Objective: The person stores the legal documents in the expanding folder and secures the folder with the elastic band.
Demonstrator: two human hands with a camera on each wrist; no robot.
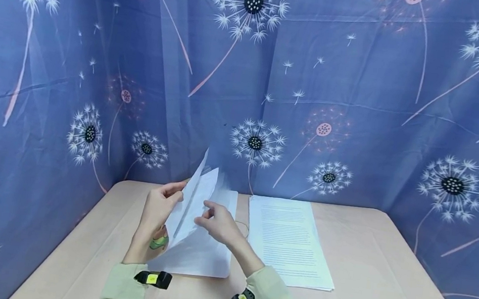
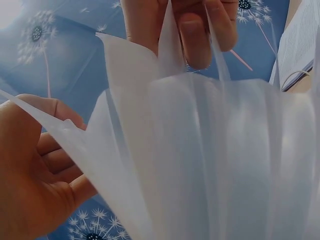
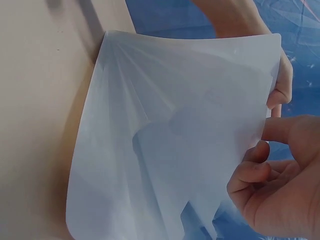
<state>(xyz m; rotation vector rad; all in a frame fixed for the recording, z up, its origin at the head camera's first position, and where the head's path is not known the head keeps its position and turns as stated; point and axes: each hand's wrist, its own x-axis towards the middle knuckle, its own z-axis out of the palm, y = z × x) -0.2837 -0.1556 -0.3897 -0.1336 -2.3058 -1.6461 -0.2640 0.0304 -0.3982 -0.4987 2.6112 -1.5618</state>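
A translucent whitish expanding file folder [image 1: 195, 219] with several fanned pockets [image 2: 200, 140] stands partly spread on the left half of the table. My left hand [image 1: 159, 209] pinches the upper edge of its left-hand leaf, thumb on one side and fingers behind; the left wrist view shows this hand [image 2: 35, 170] at the leaf's edge. At the pockets' free edges, the curled fingers of my right hand [image 1: 219, 223] grip among the leaves; the right wrist view shows this hand [image 3: 280, 175] too. A green shoe picture [image 1: 159, 240] shows beside the left wrist.
To the right of the folder lies a stack of printed sheets [image 1: 288, 240]. A thin cord loop [image 1: 242, 227] sticks out between folder and stack. The beige table [image 1: 363, 274] is surrounded by blue dandelion-patterned cloth [image 1: 356, 74].
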